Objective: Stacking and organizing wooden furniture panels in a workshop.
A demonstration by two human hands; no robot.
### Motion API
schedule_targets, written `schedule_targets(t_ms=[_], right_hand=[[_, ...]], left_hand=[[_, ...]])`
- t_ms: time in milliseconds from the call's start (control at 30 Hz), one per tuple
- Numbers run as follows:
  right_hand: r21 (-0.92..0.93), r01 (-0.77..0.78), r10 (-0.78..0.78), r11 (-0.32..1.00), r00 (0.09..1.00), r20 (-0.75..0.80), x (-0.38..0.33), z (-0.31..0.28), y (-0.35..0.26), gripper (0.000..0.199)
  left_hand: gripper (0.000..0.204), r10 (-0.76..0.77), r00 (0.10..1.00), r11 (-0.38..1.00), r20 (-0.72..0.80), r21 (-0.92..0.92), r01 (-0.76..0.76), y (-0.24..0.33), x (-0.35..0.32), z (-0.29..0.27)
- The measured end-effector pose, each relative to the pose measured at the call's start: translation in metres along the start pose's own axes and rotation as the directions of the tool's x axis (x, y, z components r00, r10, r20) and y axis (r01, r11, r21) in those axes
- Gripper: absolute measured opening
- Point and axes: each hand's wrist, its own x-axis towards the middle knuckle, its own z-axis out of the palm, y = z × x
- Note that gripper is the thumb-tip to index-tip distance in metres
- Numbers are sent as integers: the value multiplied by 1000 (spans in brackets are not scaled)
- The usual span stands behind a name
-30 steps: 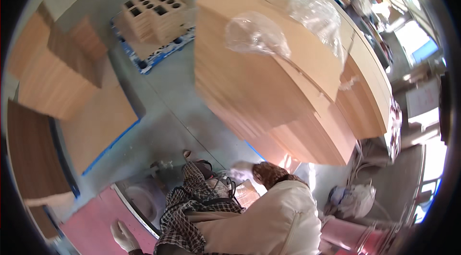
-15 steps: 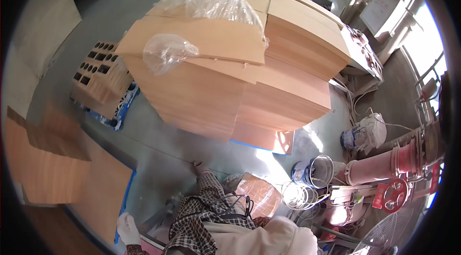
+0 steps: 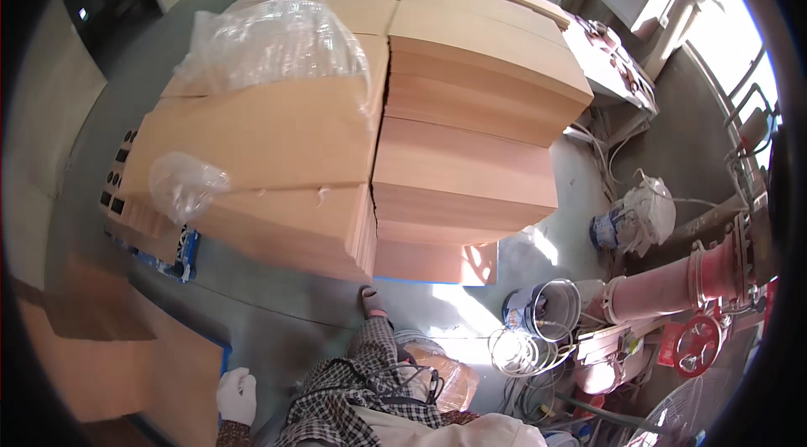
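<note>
My left hand [image 3: 237, 396], in a white glove, hangs low at the left beside the blue-edged stack of brown boards [image 3: 181, 338]. Its fingers are loosely curled and nothing shows in them; whether the glove touches the boards I cannot tell. My right hand is out of sight. Ahead stands a large stack of tan boards [image 3: 277, 132], with a crumpled sheet of clear plastic film [image 3: 277, 39] over its top and a smaller piece of film [image 3: 187, 186] at its near left edge.
At the left, a pallet [image 3: 172, 262] carries pieces with cut-out holes. On the right are a metal bucket [image 3: 555, 310], a coiled pale hose [image 3: 521, 352], a red pipe [image 3: 660, 283] with a handwheel [image 3: 698, 344], a fan cage [image 3: 672, 417] and a bag-topped bucket [image 3: 643, 216].
The view has shifted, so the large board stack now lies farther left and its near side looks steeper. My foot is farther forward. The gloved left hand stays beside the brown boards, fingers more curled.
</note>
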Motion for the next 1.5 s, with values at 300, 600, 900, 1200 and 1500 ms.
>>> schedule_targets(t_ms=[300,600,900,1200,1500], right_hand=[[183,24,-12,983,998,-61,3,-34,-19,15],[198,21,-5,980,997,-81,-3,-18,3,17],[49,119,-118,992,993,-31,25,-59,-2,19],[88,573,-362,814,622,-695,62,-385,-165,40],[209,758,-491,618,580,-650,10,-545,-363,69]], left_hand=[[24,112,976,990,187,69,-127,121,98,31],[25,474,766,830,435,71,-554,173,132,52],[41,578,591,800,562,-248,-546,250,143,104],[62,401,790,912,465,-119,-392,393,156,215],[75,3,1000,975,5,223,-4,488,243,345]])
